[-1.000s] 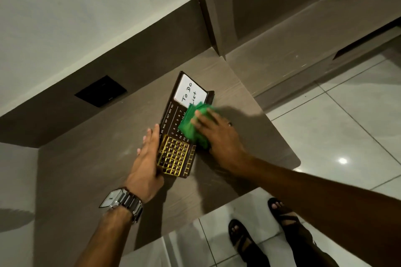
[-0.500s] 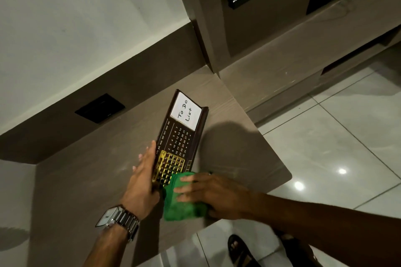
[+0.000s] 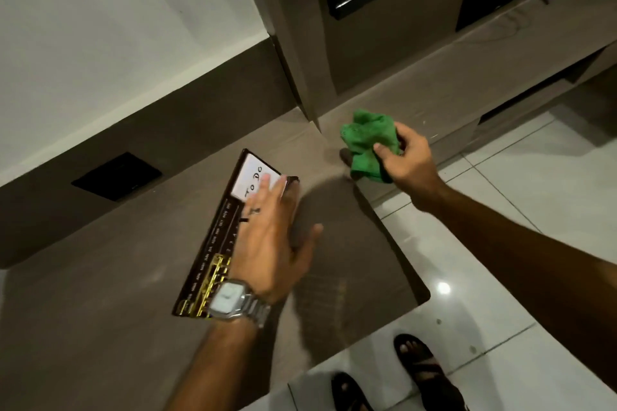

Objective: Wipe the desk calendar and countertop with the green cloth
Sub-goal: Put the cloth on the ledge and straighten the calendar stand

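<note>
my right hand (image 3: 409,162) clenched on green cloth (image 3: 369,143) off countertop's (image 3: 100,310) far right corner | left hand (image 3: 270,243) released, flat on desk calendar (image 3: 208,264), long axis near-to-far, nearer

Green cloth (image 3: 369,147), dk brown calendar (image 3: 213,243) w/ gold grid, white note, grey-brown countertop (image 3: 100,327), silver watch (image 3: 233,302)

Desk calendar (image 3: 213,253) lies flat on the countertop (image 3: 100,310), its long axis running from 7 to 1 o'clock. Left hand (image 3: 270,243) lies over its right half, fingers toward 12. Cloth (image 3: 367,143), held in the right hand (image 3: 409,160), sits at 2 o'clock from the calendar, above the countertop's far right edge, apart from the calendar.
</note>
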`<state>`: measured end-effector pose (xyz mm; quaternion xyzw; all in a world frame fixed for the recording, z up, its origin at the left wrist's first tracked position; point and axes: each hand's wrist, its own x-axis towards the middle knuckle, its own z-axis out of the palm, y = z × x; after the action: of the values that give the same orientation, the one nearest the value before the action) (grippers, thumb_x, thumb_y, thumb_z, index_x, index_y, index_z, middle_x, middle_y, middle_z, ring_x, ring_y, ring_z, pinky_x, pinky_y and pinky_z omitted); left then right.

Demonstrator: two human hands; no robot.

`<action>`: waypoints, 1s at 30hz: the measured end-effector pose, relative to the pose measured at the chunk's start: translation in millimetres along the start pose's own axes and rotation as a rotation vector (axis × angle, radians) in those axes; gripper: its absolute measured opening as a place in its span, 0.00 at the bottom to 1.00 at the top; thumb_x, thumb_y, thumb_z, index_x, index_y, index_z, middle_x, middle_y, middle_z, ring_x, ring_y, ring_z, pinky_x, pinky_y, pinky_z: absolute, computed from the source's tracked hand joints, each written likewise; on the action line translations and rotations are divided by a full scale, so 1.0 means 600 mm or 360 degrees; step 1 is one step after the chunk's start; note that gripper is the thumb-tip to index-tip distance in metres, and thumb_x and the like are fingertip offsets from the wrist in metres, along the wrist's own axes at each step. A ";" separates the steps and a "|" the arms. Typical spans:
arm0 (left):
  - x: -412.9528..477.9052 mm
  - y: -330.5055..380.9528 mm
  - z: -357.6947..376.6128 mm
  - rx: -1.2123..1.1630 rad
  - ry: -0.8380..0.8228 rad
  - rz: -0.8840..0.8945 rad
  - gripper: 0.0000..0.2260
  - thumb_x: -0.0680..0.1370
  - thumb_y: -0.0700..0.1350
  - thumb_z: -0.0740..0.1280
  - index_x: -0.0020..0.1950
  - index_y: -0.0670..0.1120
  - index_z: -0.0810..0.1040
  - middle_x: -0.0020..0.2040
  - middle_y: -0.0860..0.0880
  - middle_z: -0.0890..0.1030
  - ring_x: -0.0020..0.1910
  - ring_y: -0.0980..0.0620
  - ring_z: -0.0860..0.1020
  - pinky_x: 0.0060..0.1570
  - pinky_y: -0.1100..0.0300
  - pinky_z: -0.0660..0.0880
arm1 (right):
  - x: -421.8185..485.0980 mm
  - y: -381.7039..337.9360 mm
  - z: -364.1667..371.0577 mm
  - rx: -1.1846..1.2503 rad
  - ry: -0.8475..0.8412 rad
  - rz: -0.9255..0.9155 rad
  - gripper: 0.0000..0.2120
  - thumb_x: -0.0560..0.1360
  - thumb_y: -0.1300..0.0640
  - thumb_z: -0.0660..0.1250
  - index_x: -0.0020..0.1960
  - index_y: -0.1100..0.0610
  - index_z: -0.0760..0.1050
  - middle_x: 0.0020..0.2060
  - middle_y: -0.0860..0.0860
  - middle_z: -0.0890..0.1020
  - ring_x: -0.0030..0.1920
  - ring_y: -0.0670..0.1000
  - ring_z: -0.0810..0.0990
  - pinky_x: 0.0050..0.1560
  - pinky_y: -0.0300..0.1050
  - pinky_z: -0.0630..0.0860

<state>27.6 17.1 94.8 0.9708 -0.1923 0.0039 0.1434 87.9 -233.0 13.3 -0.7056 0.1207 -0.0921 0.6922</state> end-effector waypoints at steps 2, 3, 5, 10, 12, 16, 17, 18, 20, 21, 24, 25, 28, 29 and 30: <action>0.012 0.012 0.067 0.0042 -0.0139 0.0003 0.32 0.74 0.67 0.54 0.74 0.52 0.57 0.76 0.48 0.60 0.77 0.48 0.52 0.71 0.43 0.61 | 0.039 0.026 -0.007 -0.0214 0.0065 0.0126 0.17 0.76 0.61 0.68 0.64 0.56 0.76 0.51 0.49 0.83 0.52 0.50 0.83 0.53 0.46 0.82; 0.012 0.012 0.101 0.0075 -0.0202 0.0014 0.33 0.74 0.68 0.52 0.74 0.51 0.56 0.77 0.48 0.59 0.77 0.49 0.50 0.72 0.43 0.60 | 0.058 0.037 -0.008 -0.0368 0.0081 0.0145 0.18 0.76 0.59 0.68 0.66 0.56 0.76 0.54 0.52 0.83 0.55 0.52 0.82 0.58 0.50 0.80; 0.002 0.007 0.157 0.0107 -0.0321 0.0045 0.36 0.74 0.70 0.51 0.75 0.50 0.54 0.78 0.47 0.55 0.77 0.49 0.46 0.74 0.43 0.55 | 0.084 0.051 -0.007 -0.0717 0.0098 0.0018 0.20 0.76 0.57 0.66 0.69 0.52 0.74 0.59 0.56 0.81 0.60 0.56 0.78 0.65 0.53 0.74; -0.017 -0.011 0.217 0.0214 -0.0383 0.0068 0.38 0.73 0.72 0.47 0.77 0.52 0.44 0.79 0.48 0.45 0.77 0.49 0.41 0.74 0.47 0.39 | 0.123 0.102 0.027 -0.1461 -0.0218 -0.0567 0.23 0.76 0.64 0.66 0.71 0.56 0.71 0.69 0.61 0.73 0.69 0.64 0.70 0.70 0.57 0.66; -0.017 -0.010 0.218 0.0247 -0.0367 0.0069 0.38 0.73 0.71 0.48 0.77 0.52 0.45 0.79 0.48 0.46 0.77 0.48 0.42 0.74 0.46 0.39 | 0.135 0.120 0.043 -0.1792 -0.0431 -0.0540 0.25 0.77 0.65 0.65 0.73 0.53 0.68 0.73 0.57 0.69 0.72 0.64 0.65 0.69 0.60 0.67; -0.017 -0.009 0.214 0.0223 -0.0368 0.0070 0.38 0.73 0.71 0.48 0.77 0.52 0.45 0.79 0.48 0.46 0.77 0.48 0.41 0.74 0.44 0.43 | 0.127 0.140 0.053 -0.2109 -0.0675 -0.0610 0.30 0.76 0.62 0.65 0.76 0.51 0.61 0.77 0.53 0.62 0.76 0.61 0.55 0.71 0.62 0.63; -0.016 -0.009 0.213 0.0225 -0.0375 0.0066 0.38 0.73 0.71 0.48 0.77 0.52 0.45 0.79 0.48 0.46 0.77 0.48 0.41 0.74 0.44 0.43 | 0.121 0.140 0.050 -0.2139 -0.0720 -0.0621 0.33 0.75 0.60 0.67 0.77 0.51 0.59 0.77 0.53 0.60 0.77 0.61 0.53 0.73 0.62 0.58; -0.016 -0.010 0.214 0.0225 -0.0378 0.0065 0.38 0.73 0.71 0.48 0.77 0.52 0.45 0.79 0.48 0.46 0.77 0.48 0.42 0.74 0.44 0.43 | 0.114 0.136 0.048 -0.2143 -0.0738 -0.0587 0.35 0.74 0.57 0.69 0.77 0.51 0.59 0.78 0.53 0.60 0.77 0.60 0.52 0.74 0.62 0.55; -0.016 -0.011 0.215 0.0214 -0.0377 0.0068 0.38 0.73 0.71 0.48 0.77 0.53 0.46 0.79 0.49 0.47 0.77 0.48 0.42 0.74 0.43 0.44 | 0.104 0.116 0.050 -0.2027 -0.0633 -0.0508 0.30 0.74 0.54 0.68 0.74 0.50 0.65 0.76 0.52 0.63 0.77 0.59 0.54 0.73 0.63 0.55; -0.016 -0.012 0.215 0.0207 -0.0373 0.0070 0.38 0.73 0.71 0.48 0.77 0.53 0.46 0.79 0.49 0.47 0.77 0.48 0.43 0.74 0.43 0.44 | 0.099 0.100 0.055 -0.1913 -0.0517 -0.0498 0.26 0.74 0.55 0.67 0.72 0.50 0.69 0.75 0.53 0.66 0.75 0.60 0.57 0.72 0.63 0.58; -0.016 -0.008 0.211 0.0210 -0.0354 0.0069 0.38 0.73 0.71 0.48 0.77 0.52 0.47 0.79 0.48 0.49 0.78 0.48 0.44 0.75 0.44 0.45 | 0.073 0.032 0.091 -0.1333 -0.0370 -0.0478 0.20 0.75 0.60 0.65 0.67 0.54 0.74 0.66 0.56 0.76 0.68 0.59 0.70 0.68 0.59 0.67; -0.017 -0.006 0.208 0.0214 -0.0358 0.0077 0.38 0.73 0.71 0.49 0.77 0.52 0.48 0.79 0.48 0.49 0.78 0.48 0.45 0.75 0.44 0.46 | 0.063 0.008 0.109 -0.1141 -0.0447 -0.0520 0.20 0.75 0.62 0.64 0.66 0.54 0.75 0.63 0.56 0.78 0.65 0.57 0.73 0.67 0.55 0.69; -0.015 -0.005 0.178 0.0215 -0.0355 0.0075 0.36 0.74 0.69 0.50 0.76 0.50 0.52 0.78 0.46 0.55 0.77 0.46 0.49 0.74 0.44 0.52 | 0.037 -0.060 0.169 -0.0930 -0.0757 -0.0695 0.21 0.77 0.65 0.62 0.69 0.55 0.73 0.65 0.55 0.77 0.65 0.52 0.74 0.67 0.46 0.69; -0.014 -0.006 0.161 0.0243 -0.0308 0.0068 0.34 0.75 0.67 0.51 0.75 0.48 0.54 0.77 0.45 0.59 0.77 0.46 0.52 0.74 0.44 0.54 | 0.031 -0.078 0.186 -0.0949 -0.0854 -0.0720 0.22 0.79 0.64 0.61 0.72 0.53 0.70 0.68 0.55 0.74 0.69 0.52 0.71 0.69 0.47 0.67; -0.014 -0.007 0.143 0.0288 -0.0240 0.0066 0.31 0.76 0.64 0.53 0.74 0.48 0.57 0.74 0.44 0.64 0.76 0.45 0.56 0.73 0.44 0.56 | 0.028 -0.089 0.201 -0.0990 -0.0935 -0.0723 0.23 0.80 0.63 0.61 0.73 0.51 0.67 0.72 0.56 0.70 0.71 0.53 0.67 0.70 0.49 0.65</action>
<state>17.2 0.1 10.8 0.9731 -0.2215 -0.0488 0.0404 142.0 -122.2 62.9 -0.8837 -0.2152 0.0028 0.4157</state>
